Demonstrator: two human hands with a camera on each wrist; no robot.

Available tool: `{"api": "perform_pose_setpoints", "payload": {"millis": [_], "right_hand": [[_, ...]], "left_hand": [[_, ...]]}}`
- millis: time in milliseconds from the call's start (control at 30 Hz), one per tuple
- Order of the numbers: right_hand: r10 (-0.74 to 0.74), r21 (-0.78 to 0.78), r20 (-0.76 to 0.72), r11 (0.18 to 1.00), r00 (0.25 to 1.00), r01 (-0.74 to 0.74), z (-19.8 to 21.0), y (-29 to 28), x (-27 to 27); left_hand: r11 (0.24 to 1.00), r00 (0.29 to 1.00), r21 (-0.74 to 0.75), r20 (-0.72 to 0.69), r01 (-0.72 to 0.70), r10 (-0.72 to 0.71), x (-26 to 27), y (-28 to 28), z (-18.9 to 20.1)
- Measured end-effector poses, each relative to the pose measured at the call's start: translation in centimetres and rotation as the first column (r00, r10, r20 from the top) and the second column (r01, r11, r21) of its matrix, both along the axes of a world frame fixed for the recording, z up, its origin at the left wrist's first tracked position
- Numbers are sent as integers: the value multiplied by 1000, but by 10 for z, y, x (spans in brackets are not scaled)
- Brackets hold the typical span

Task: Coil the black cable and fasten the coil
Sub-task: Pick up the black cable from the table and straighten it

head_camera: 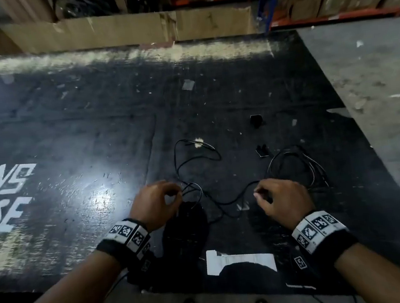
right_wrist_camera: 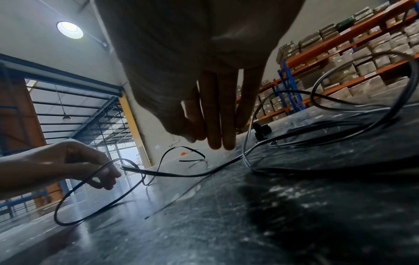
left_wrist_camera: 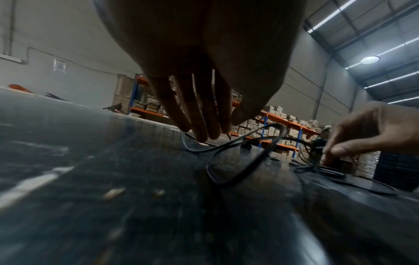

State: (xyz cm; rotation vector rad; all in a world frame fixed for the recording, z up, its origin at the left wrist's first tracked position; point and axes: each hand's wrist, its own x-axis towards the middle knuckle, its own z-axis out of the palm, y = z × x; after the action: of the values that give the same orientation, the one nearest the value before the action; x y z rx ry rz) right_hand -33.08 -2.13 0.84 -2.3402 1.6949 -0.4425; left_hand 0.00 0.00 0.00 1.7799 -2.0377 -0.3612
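Both hands pinch the black cable [head_camera: 221, 202] on the counter [head_camera: 68, 141] — left hand [head_camera: 155, 202] at a small loop, right hand [head_camera: 282, 198] fingers curled on the slack (sagging between them), which runs left-right; loose loops lie just beyond the right hand.

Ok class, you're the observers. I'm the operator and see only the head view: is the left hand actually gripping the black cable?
Observer: Yes. The right wrist view shows the left hand pinching a raised loop of the black cable between thumb and fingers.
Operator: Does that loop lie flat?
Observer: No, it stands up off the table; only its lowest part reaches the surface.
Operator: And the right hand?
Observer: The right hand points its fingers straight down, tips at the table beside the cable. I cannot tell whether they pinch it.
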Motion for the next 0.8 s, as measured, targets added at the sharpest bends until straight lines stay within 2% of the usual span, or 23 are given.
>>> {"api": "perform_pose_setpoints", "payload": {"millis": [200, 300, 433, 600, 733, 800], "right_hand": [[91, 54, -15, 994, 996, -90, -13, -16, 13], [122, 68, -63, 991, 991, -117, -25, -24, 18], [98, 70, -56, 993, 994, -94, -30, -32, 23], [104, 138, -57, 986, 993, -96, -28, -38, 21], [125, 174, -104, 979, 987, -106, -18, -40, 24], [114, 194, -119, 977, 986, -90, -11, -45, 29]], "left_hand": [[982, 987, -105, -52, -154, 149, -5, -63, 17], [993, 992, -90, 91, -80, 88, -11, -99, 27], [996, 967, 79, 253, -42, 21, -16, -133, 28], [1000, 963, 21, 270, -1, -5, -13, -128, 25], [996, 964, 7, 249, 94, -93, -3, -109, 18], [992, 968, -51, 227, 117, -103, 1, -100, 18]]}}
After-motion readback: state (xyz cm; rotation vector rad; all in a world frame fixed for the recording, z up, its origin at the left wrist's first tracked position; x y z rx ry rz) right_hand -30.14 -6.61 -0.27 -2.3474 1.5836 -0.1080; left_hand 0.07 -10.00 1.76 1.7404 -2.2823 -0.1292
